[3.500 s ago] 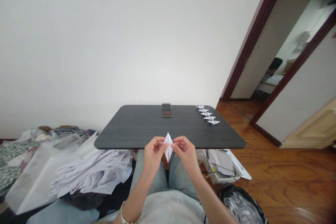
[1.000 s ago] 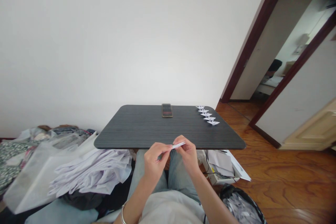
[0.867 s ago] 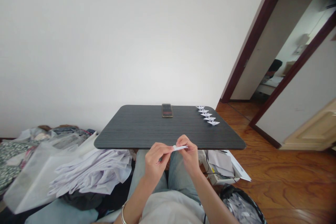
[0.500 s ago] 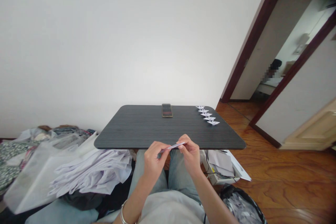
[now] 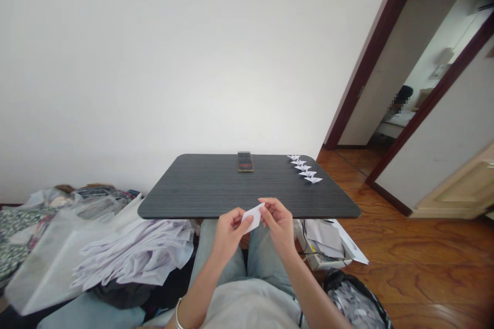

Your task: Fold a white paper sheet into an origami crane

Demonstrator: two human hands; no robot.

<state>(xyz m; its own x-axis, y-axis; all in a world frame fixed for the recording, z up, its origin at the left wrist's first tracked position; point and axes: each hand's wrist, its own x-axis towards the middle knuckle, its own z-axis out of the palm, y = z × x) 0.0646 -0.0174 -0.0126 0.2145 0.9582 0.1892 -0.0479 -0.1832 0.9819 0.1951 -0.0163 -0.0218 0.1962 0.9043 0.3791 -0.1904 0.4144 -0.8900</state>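
Note:
A folded piece of white paper (image 5: 253, 217) is held up just in front of the table's near edge, and it shows as a small angular flat shape. My left hand (image 5: 230, 235) pinches its lower left side. My right hand (image 5: 278, 221) grips its upper right end between the fingers. Both hands hover over my lap, above my jeans. Far from them, a row of several small white origami cranes (image 5: 304, 168) stands along the right end of the dark table (image 5: 193, 193).
A small dark rectangular object (image 5: 245, 161) lies at the table's far edge. Left of my knees sits a heap of white sheets and bags (image 5: 135, 252). Papers on a box (image 5: 324, 241) and a bin of paper scraps (image 5: 355, 304) are at right.
The paper has turned from a thin edge-on strip to a wider flat face. My right hand has shifted slightly, and my hands now hold it more openly.

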